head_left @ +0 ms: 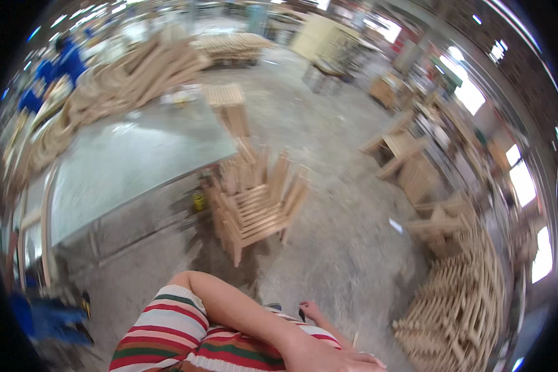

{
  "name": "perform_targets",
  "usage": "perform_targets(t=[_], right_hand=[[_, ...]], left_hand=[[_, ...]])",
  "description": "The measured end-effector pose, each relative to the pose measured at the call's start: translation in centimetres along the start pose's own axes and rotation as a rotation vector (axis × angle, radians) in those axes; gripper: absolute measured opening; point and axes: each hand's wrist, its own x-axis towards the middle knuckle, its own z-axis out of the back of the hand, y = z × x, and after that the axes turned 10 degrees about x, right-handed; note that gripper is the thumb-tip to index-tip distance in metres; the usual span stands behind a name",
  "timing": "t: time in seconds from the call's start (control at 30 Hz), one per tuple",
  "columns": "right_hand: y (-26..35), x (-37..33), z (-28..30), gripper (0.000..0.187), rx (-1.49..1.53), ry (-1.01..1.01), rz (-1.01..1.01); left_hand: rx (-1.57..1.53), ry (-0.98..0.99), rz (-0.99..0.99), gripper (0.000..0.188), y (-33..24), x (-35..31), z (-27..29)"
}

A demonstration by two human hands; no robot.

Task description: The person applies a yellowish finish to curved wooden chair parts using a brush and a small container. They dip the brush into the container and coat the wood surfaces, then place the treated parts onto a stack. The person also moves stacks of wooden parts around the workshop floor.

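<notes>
My left forearm, bare below a striped knit sleeve [161,328], crosses in front of my body toward the lower right. At the lower edge my left hand [338,359] lies with its fingers stretched out, partly cut off by the frame; what is under it is hidden. Lower and farther from the camera, my right hand [312,310] hangs beside the striped clothing with its fingers curled. A small dark object [301,315] shows at those fingers, too blurred to name. Neither hand touches the slatted wooden chairs [257,214] standing ahead of me.
A large pale-topped table [142,161] stands at left, curved wooden parts [136,80] heaped behind it. Stacked wooden frames [452,310] fill the lower right, with more wooden chairs [403,149] beyond. People in blue [68,62] are at far left. Concrete floor [341,229] runs between.
</notes>
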Motion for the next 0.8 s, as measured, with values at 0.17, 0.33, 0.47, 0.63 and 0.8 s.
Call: perform_targets(t=[0.17,0.33,0.47,0.63,0.8], right_hand=[[-13.5,-5.9,10.3,0.037,0.027,-0.274,-0.312],[-13.9,-6.7,12.5,0.039,0.26,-0.233,-0.359],[-13.6,-1.3,17.2,0.039,0.361,-0.258,-0.231],[-13.8,3.0,25.6,0.036,0.607,-0.401,-0.21],[-13.9,4.7,34.5,0.034,0.472,-0.565,-0.284]], left_hand=[[-0.238,0.107,-0.155,0.027,8.6,5.7,0.2],[-0.459,0.127,-0.099,0.029,14.6,8.7,2.6],[-0.424,0.13,-0.227,0.03,20.1,10.7,6.0],[-0.496,0.272,-0.421,0.032,30.9,12.1,11.0],[-0.51,0.261,-0.417,0.03,38.4,15.6,21.2]])
